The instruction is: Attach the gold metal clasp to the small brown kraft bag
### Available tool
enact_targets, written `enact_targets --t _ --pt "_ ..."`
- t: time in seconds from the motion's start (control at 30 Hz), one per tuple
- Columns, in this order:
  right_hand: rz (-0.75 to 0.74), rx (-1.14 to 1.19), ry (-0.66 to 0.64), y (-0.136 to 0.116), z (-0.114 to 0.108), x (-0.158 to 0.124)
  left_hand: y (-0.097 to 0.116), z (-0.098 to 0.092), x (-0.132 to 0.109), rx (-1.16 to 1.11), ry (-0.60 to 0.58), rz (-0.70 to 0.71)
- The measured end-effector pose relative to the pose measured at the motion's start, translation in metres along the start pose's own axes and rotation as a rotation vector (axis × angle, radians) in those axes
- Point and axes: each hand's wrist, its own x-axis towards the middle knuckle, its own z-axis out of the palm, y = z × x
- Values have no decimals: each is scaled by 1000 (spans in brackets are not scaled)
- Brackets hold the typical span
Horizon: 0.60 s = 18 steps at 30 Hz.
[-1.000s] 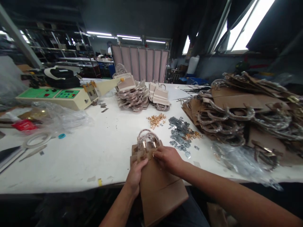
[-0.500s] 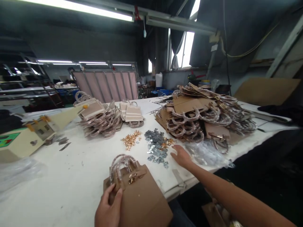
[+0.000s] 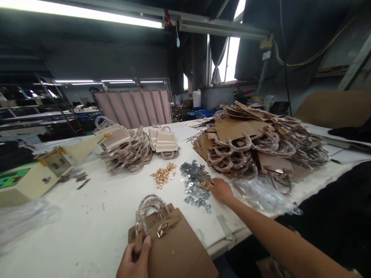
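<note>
My left hand (image 3: 135, 258) pinches the upper edge of a tan handbag piece (image 3: 179, 247) near the base of its handles, thumb in front. The piece leans at the table's near edge, with plastic-wrapped loop handles (image 3: 150, 202) and a gold buckle (image 3: 162, 229) on a strap. My right hand (image 3: 222, 191) is at a small heap of gold metal fittings (image 3: 205, 183), its fingertips drawn together among them; what lies between them is hidden. Flat silver metal plates (image 3: 193, 173) spread beside these fittings. A separate heap of gold fittings (image 3: 164, 175) lies to the left.
Tan bag pieces with wrapped handles form a large pile (image 3: 234, 131) at right and a smaller stack (image 3: 127, 150) at left. Clear plastic (image 3: 261, 191) lies right of my right hand. A cream machine (image 3: 31, 179) stands on the white table (image 3: 95, 227) at far left.
My right hand has moved in to the gold fittings, and its fingers have closed together. My left hand still holds the handbag piece. The camera view has shifted slightly.
</note>
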Motion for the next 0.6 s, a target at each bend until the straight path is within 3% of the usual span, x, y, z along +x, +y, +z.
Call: enact_targets --t 0.13,0.23,0.3,0.43,0.6 --pt "-87 67 2 0 -6 -43 -3 4 1 -92 43 32" --pt "-119 115 9 -3 -14 -49 -5 6 3 -123 72 105" --pt "-110 124 17 -5 -19 -34 -4 5 5 -120 78 118" --pt "-12 87 -6 -11 -20 25 -2 1 7 -115 45 127" --pt "133 40 -75 -18 -2 76 -8 -12 10 -47 -105 177"
